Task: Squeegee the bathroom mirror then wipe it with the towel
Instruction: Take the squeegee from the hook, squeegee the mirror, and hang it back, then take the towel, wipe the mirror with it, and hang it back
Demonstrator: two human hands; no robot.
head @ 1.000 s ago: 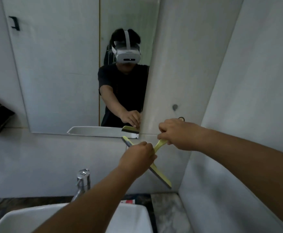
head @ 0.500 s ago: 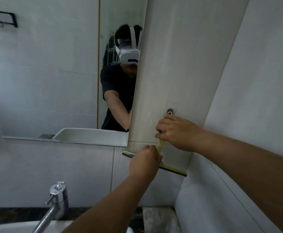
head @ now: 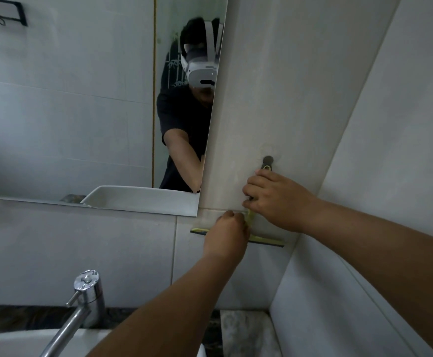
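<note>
step: squeegee (head: 264, 239) at wall hook (head: 268, 160), lower-center right of mirror (head: 81, 112) | right hand (head: 277, 199) grip clamped on handle, left hand (head: 227, 234) curled at blade | next: likely hang/unhook cleanly; no towel seen

One squeegee (head: 264, 240), one mirror (head: 81, 112), one faucet (head: 81, 302), two hands.

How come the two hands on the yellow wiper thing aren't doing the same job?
The right hand sits higher, gripping the squeegee handle just under the wall hook; the left hand sits lower, at the blade bar. The right hand comes in from the side wall, the left hand comes up from over the sink. The right hand's fingers show; the left hand shows only its back. Both touch the squeegee, off the mirror.
</note>
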